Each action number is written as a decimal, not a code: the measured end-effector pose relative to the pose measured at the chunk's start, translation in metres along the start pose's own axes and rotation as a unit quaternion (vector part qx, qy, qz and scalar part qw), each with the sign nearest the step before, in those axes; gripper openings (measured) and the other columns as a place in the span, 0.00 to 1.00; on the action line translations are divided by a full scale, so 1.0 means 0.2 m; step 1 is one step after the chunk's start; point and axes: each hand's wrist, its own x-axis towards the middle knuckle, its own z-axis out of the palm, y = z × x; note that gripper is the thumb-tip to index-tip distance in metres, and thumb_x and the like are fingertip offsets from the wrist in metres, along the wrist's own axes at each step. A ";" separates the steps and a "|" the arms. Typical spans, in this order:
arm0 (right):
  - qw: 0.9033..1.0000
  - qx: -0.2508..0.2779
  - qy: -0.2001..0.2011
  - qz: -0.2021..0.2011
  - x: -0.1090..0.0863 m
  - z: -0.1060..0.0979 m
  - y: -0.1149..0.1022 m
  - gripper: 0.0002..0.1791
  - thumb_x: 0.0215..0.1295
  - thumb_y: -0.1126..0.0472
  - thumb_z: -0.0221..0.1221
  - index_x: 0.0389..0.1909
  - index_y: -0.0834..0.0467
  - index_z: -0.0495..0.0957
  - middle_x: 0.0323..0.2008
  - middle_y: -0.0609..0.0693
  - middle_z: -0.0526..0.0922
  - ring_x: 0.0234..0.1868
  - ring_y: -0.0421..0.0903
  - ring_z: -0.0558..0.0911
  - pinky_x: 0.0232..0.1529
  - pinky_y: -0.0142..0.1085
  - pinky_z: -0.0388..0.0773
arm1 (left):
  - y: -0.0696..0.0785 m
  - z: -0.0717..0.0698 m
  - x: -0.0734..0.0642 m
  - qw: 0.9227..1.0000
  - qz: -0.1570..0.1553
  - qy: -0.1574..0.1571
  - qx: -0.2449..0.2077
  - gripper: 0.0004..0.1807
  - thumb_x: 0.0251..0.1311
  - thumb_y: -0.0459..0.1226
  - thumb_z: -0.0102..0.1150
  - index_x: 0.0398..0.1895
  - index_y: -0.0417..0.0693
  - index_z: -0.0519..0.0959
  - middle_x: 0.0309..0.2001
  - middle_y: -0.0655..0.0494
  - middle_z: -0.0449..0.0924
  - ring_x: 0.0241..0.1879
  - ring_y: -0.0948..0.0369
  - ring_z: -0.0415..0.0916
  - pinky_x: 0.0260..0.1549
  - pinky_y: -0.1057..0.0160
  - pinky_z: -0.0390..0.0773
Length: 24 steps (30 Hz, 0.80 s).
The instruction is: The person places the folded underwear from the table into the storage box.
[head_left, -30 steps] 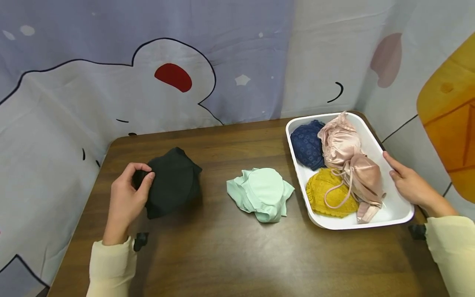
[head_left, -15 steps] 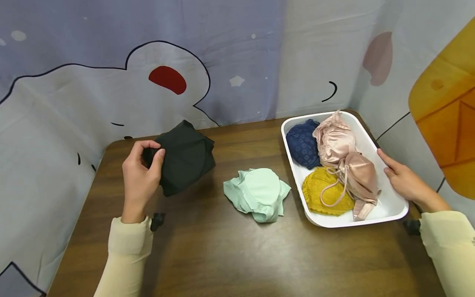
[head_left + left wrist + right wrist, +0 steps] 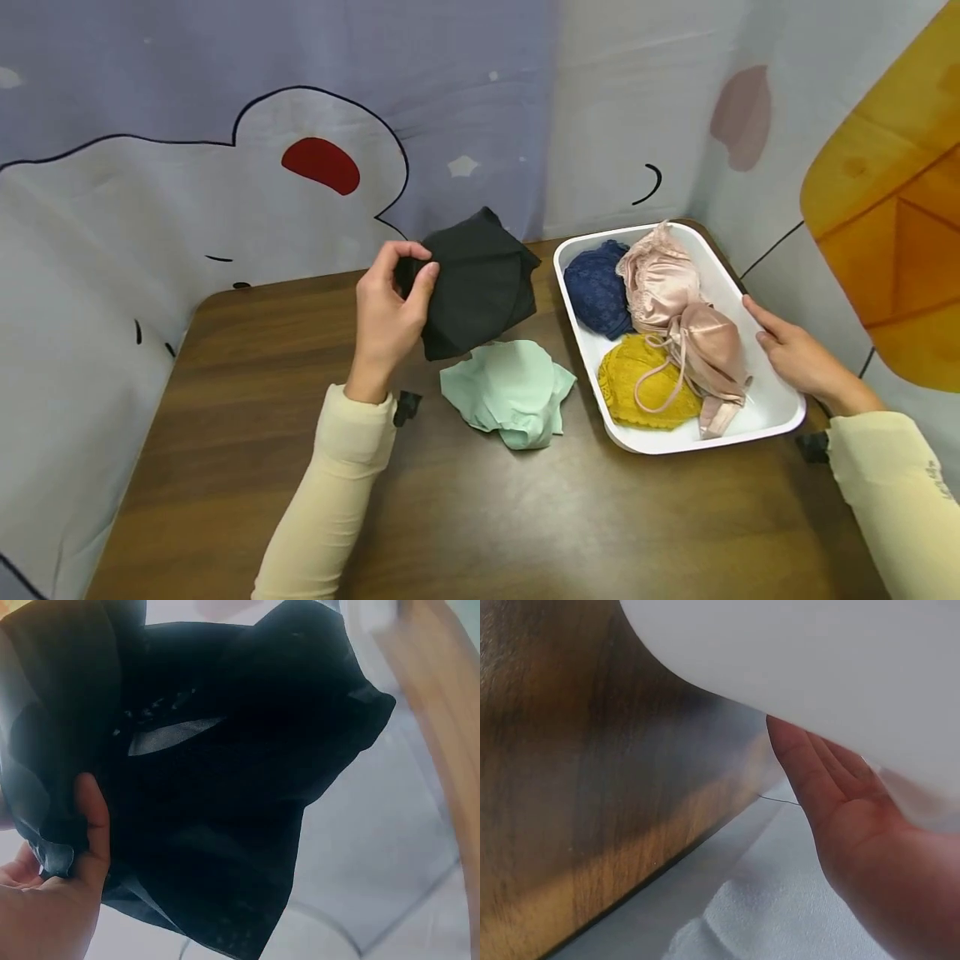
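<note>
In the head view my left hand (image 3: 393, 308) pinches a black folded bra (image 3: 476, 287) at its left edge, between thumb and fingers. The bra is held up over the table's back part and overlaps the upper edge of a mint green bra (image 3: 517, 396) lying there. In the left wrist view the black cloth (image 3: 217, 825) spreads out beyond the thumb. My right hand (image 3: 806, 362) grips the right rim of a white tray (image 3: 776, 408), thumb over the edge and fingers along the outside. The right wrist view shows those fingers (image 3: 802, 765) against the tray's outer wall.
Inside the tray lie a navy lace bra (image 3: 598, 290), a yellow lace bra (image 3: 645, 383), a pale pink satin bra (image 3: 660, 283) and a dusty pink bra (image 3: 712, 350) with a looped strap. A printed curtain (image 3: 465, 108) hangs behind the brown wooden table (image 3: 247, 433).
My left hand has raised the black bra and carried it right, from the table's left side to above the mint bra. My right hand stays at the tray, and the view has shifted slightly.
</note>
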 end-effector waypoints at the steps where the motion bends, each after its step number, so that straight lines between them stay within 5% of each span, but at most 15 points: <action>1: 1.000 0.002 -0.001 0.003 0.00 0.00 0.00 0.29 0.75 0.64 0.33 0.74 0.53 0.38 0.70 0.68 0.42 0.66 0.72 0.49 0.57 0.66 0.50 | -0.02 0.04 0.00 1.000 0.003 -0.006 -0.008 0.07 0.57 0.26 0.61 0.38 0.33 0.75 0.36 0.45 0.76 0.30 0.56 0.71 0.30 0.67 0.70; 8: 1.000 0.010 -0.008 0.012 0.00 -0.01 0.00 0.29 0.76 0.62 0.34 0.74 0.52 0.39 0.70 0.68 0.43 0.66 0.71 0.49 0.58 0.65 0.50 | -0.04 0.31 0.04 0.998 0.019 -0.048 -0.048 0.08 0.59 0.31 0.61 0.39 0.37 0.75 0.38 0.50 0.77 0.37 0.58 0.74 0.38 0.61 0.73; 15: 1.000 0.017 -0.014 0.002 0.02 0.00 -0.03 0.29 0.76 0.64 0.34 0.74 0.54 0.40 0.70 0.68 0.44 0.67 0.69 0.49 0.59 0.64 0.50 | -0.05 0.54 0.04 0.996 0.039 -0.075 -0.040 0.07 0.61 0.33 0.60 0.40 0.39 0.75 0.39 0.50 0.77 0.42 0.59 0.75 0.46 0.64 0.71; 24: 1.000 0.028 -0.008 0.007 0.01 0.00 -0.04 0.29 0.76 0.64 0.35 0.74 0.52 0.41 0.70 0.66 0.44 0.67 0.68 0.48 0.60 0.62 0.50 | -0.11 0.84 0.04 0.994 -0.010 -0.107 -0.026 0.07 0.63 0.35 0.57 0.41 0.41 0.74 0.41 0.50 0.77 0.44 0.57 0.74 0.49 0.67 0.68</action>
